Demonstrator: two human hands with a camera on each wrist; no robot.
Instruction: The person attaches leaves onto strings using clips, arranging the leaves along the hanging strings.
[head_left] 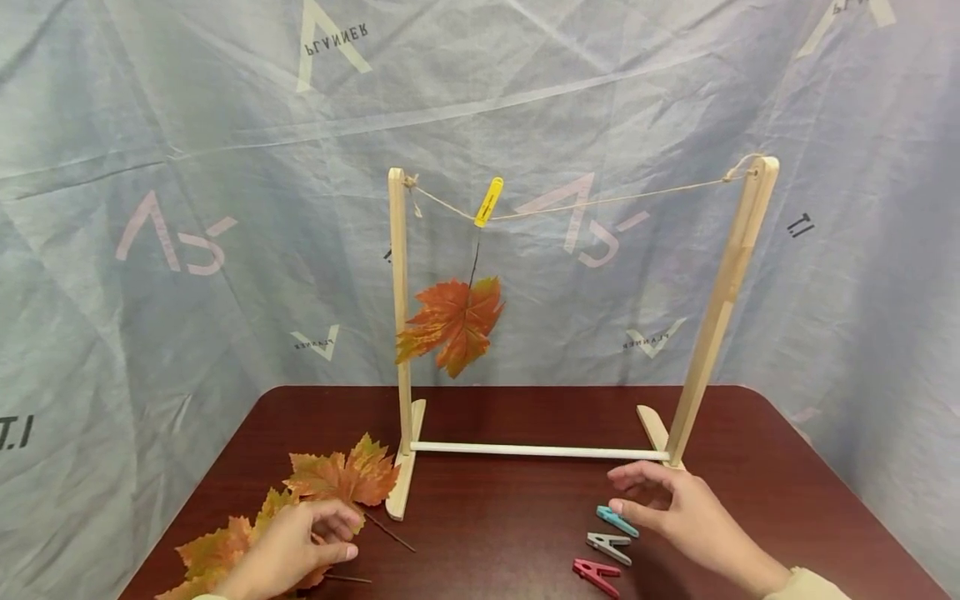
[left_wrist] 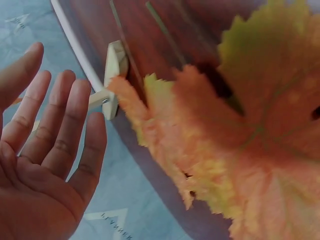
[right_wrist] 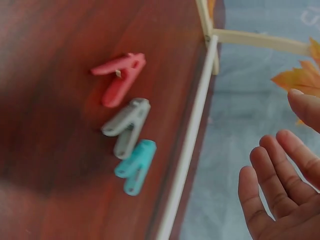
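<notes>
My left hand [head_left: 300, 542] hovers over the orange and yellow artificial maple leaves [head_left: 213, 557] at the table's left, its fingers loosely bent around nothing. In the left wrist view its palm shows bare beside the leaves [left_wrist: 260, 130]. My right hand [head_left: 678, 508] hangs empty above three clothespins at the right: a blue one [head_left: 618, 521], a grey one [head_left: 609, 547] and a red one [head_left: 597, 575]. The right wrist view shows its fingers relaxed, apart from the pins. A yellow clothespin [head_left: 489, 202] on the string pinches the stem of a hanging maple leaf [head_left: 457, 323].
A wooden frame with a left post [head_left: 399, 308], a right post [head_left: 723, 308] and a white lower bar [head_left: 540, 451] stands on the dark red table [head_left: 495, 517]. Twine [head_left: 622, 200] sags between the post tops. Grey printed fabric [head_left: 225, 333] surrounds the table.
</notes>
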